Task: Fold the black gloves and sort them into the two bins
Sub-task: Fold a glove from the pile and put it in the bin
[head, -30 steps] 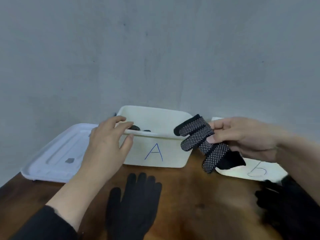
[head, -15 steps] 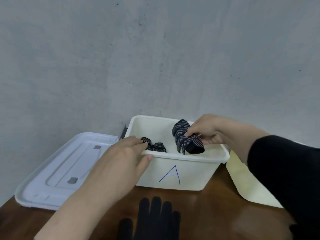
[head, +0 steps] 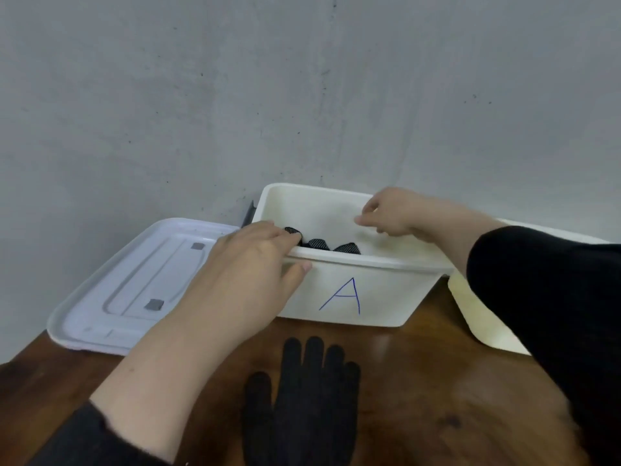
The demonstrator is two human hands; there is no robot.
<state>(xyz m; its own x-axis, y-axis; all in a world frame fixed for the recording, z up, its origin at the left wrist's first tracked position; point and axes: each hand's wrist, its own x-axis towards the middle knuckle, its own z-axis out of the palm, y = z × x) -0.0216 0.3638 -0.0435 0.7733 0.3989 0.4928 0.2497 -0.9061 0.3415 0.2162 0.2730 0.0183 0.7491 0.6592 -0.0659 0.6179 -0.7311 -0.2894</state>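
Note:
A white bin marked "A" point(head: 373, 287) stands at the back of the wooden table. Folded black dotted gloves point(head: 319, 244) lie inside it, just showing over the front rim. My left hand point(head: 248, 274) grips the bin's front left rim, fingers inside and thumb on the outer wall. Above the bin's inside hovers my right hand point(head: 389, 211), fingers loosely curled and holding nothing. A flat black glove point(head: 302, 398) lies palm-down on the table in front of the bin. The second white bin point(head: 477, 317) stands to the right, mostly hidden by my right sleeve.
A white bin lid point(head: 134, 284) lies upside-down at the left, beside bin A. A grey wall rises directly behind the bins. The brown table point(head: 420, 381) stretches toward me.
My right hand carried the folded dotted glove from the right over bin A, let it go inside, and now hovers empty. My left hand stayed on the rim. The view moved closer.

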